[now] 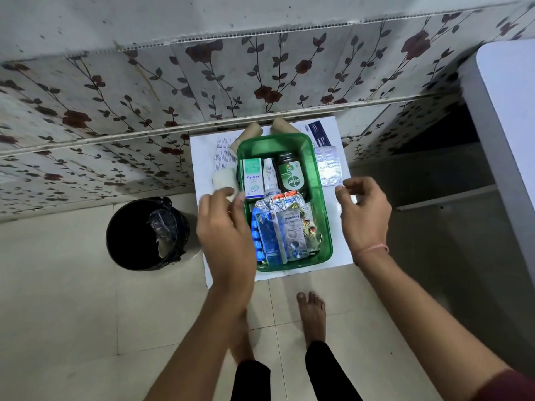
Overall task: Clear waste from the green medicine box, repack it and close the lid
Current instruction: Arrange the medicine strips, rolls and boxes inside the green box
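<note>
The green medicine box (pixel 317 180) stands open on a small white table (pixel 202 157). Inside lie an Optibex carton (pixel 252 178), a white dropper bottle (pixel 269 176), a dark Dettol bottle (pixel 290 175) and several blister strips (pixel 285 230). My left hand (pixel 224 233) hovers at the box's left edge, fingers apart, fingertips close to a white bandage roll (pixel 221 179). Whether it touches the roll is unclear. My right hand (pixel 363 215) hangs at the right edge, fingers curled, holding nothing I can see. No lid is visible.
A black bin (pixel 136 235) with a liner stands on the floor left of the table. Two tan rolls (pixel 252 131), a printed leaflet (pixel 224 154), a blue carton (pixel 318 134) and a silver blister strip (pixel 330 166) lie around the box. A white surface (pixel 509 111) is at right.
</note>
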